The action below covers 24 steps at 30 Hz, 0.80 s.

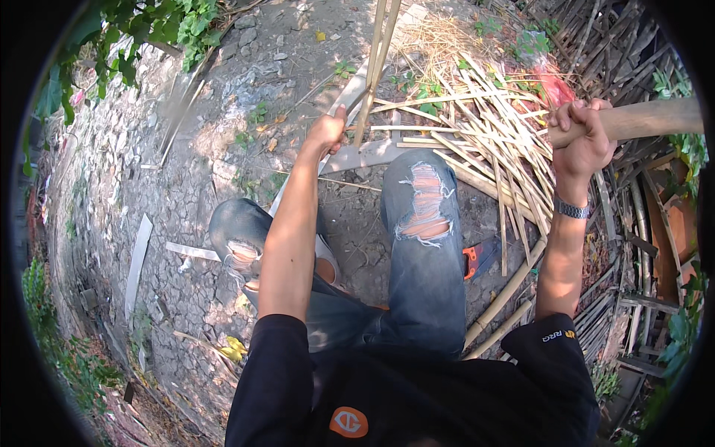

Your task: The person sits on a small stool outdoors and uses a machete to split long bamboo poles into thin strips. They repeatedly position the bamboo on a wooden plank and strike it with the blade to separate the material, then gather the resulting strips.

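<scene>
My left hand [325, 135] is closed around the handle end of what looks like a knife, mostly hidden by the fingers. Its dark, narrow blade [360, 98] meets an upright bamboo strip [378, 63], which appears split in two lengthwise above it. Raised on the right, my right hand [585, 141] grips a thick, pale wooden stick [655, 121] near its end, and the stick points out to the right. A watch is on that wrist. My knees, in torn jeans [424, 261], are bent below the strip.
Many split bamboo strips [484, 138] lie piled ahead to the right. A handsaw with an orange handle [471, 262] rests beside my right knee, near bamboo poles [506, 298]. Stacked sticks [618, 45] line the right edge. Flat strips [138, 257] lie on cracked ground at left.
</scene>
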Each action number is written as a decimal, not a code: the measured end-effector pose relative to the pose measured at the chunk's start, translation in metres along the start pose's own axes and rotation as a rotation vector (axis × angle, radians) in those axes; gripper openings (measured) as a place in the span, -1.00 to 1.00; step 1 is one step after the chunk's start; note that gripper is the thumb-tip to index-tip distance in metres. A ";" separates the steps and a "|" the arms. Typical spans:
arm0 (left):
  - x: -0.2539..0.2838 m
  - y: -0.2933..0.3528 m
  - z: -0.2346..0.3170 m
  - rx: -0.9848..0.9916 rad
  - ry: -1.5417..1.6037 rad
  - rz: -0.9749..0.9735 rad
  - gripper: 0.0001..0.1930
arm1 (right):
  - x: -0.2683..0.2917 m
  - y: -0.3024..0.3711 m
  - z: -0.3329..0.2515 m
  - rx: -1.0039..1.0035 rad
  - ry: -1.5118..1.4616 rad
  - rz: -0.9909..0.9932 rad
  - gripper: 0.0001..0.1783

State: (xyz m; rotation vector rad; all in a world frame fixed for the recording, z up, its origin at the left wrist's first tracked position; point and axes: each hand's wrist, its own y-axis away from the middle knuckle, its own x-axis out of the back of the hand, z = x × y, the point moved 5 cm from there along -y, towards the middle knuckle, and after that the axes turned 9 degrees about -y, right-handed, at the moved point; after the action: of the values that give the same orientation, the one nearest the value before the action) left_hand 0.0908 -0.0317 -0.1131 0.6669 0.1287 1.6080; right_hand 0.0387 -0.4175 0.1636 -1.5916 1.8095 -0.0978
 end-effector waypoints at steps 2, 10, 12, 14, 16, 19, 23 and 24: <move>-0.003 -0.001 0.005 -0.001 -0.010 0.009 -0.38 | 0.023 0.039 0.049 0.040 0.053 0.050 -0.88; -0.005 -0.007 -0.029 0.143 -0.193 0.024 -0.36 | 0.147 0.150 0.176 -0.973 0.818 -0.206 -0.88; 0.005 -0.013 -0.059 0.142 -0.070 0.069 -0.35 | 0.115 0.128 0.144 -0.845 0.670 -0.125 -0.91; 0.002 -0.018 -0.059 0.128 0.010 0.056 -0.39 | 0.087 0.073 0.112 -0.644 0.510 -0.017 -0.93; -0.002 -0.008 -0.047 0.146 -0.035 0.036 -0.40 | 0.076 0.047 0.105 -0.436 0.283 0.068 -0.93; -0.006 -0.015 -0.051 0.132 -0.049 0.058 -0.42 | 0.059 0.073 0.133 -0.239 0.116 0.159 -0.91; -0.021 -0.028 -0.044 0.166 -0.081 0.039 -0.36 | 0.181 0.200 0.237 -0.767 1.151 -0.484 -0.58; -0.014 -0.027 -0.056 0.217 -0.091 0.051 -0.33 | 0.173 0.219 0.239 -0.800 1.142 -0.529 -0.61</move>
State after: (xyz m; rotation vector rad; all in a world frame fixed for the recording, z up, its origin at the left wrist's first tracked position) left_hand 0.0873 -0.0241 -0.1760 0.9162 0.2232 1.6227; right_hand -0.0112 -0.4272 -0.2007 -2.9712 2.2982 -0.7265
